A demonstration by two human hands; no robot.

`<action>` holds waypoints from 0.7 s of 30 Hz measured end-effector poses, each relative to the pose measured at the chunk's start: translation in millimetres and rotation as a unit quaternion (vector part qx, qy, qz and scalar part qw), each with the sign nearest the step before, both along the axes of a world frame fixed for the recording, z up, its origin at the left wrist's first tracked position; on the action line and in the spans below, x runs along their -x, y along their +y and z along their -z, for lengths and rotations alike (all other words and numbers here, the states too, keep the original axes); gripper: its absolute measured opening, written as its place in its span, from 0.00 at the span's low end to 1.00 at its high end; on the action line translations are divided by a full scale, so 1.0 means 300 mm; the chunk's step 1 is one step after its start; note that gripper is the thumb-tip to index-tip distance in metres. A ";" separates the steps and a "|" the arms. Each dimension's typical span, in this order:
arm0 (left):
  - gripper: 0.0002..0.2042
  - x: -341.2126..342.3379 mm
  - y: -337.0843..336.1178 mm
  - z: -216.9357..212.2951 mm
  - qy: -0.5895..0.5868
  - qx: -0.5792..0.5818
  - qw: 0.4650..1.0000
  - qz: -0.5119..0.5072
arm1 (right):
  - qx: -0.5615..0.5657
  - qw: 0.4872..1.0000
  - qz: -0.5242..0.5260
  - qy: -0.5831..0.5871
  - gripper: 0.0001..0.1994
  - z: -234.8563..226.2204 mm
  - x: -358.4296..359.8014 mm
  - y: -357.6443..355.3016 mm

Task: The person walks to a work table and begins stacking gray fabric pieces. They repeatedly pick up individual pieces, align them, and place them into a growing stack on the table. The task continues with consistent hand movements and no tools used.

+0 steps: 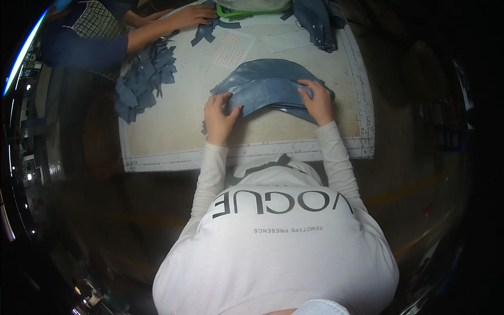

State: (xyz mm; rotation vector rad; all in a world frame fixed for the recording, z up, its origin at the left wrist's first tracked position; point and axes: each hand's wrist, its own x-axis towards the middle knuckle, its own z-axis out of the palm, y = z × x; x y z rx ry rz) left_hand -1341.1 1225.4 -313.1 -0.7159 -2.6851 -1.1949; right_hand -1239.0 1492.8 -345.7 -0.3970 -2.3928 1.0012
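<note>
Dark surroundings frame a pale, worn work table [173, 144] with a white border. Between the left hand [219, 116] and the right hand [317, 102] lies a stack of curved, blue-grey, leather-like sheets [268, 89]. Each hand rests on one end of the stack, fingers partly curled and thumb parted from forefinger; whether either pinches every layer cannot be told. Judged from the present layout, gathering into one stack is done, while the edges are not flush: one broad sheet projects on the far side of the grip, and layers fan apart at the near edge. Whether further sheets remain to be added cannot be determined. Left of the grip lies a heap of small blue-grey cut pieces [143, 86]. Beyond the grip are a white sheet with red marks [231, 50], a green plastic tray [253, 15] and, farther left, a co-worker's hand [193, 17].
</note>
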 end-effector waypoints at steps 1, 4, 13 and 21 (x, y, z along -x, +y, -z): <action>0.16 -0.009 -0.002 -0.003 0.013 0.015 1.000 -0.002 | -0.010 1.000 -0.002 -0.010 0.13 -0.002 -0.004 0.000; 0.14 -0.016 -0.010 -0.010 0.006 0.043 0.999 -0.001 | -0.028 0.999 -0.009 -0.021 0.15 -0.016 -0.010 -0.001; 0.08 0.060 -0.010 -0.057 0.001 -0.077 0.991 0.111 | -0.103 0.993 -0.063 0.011 0.16 -0.033 0.025 0.005; 0.10 0.330 0.084 -0.033 -0.112 -0.150 0.970 0.153 | 0.164 0.984 -0.064 0.013 0.10 0.001 0.102 0.148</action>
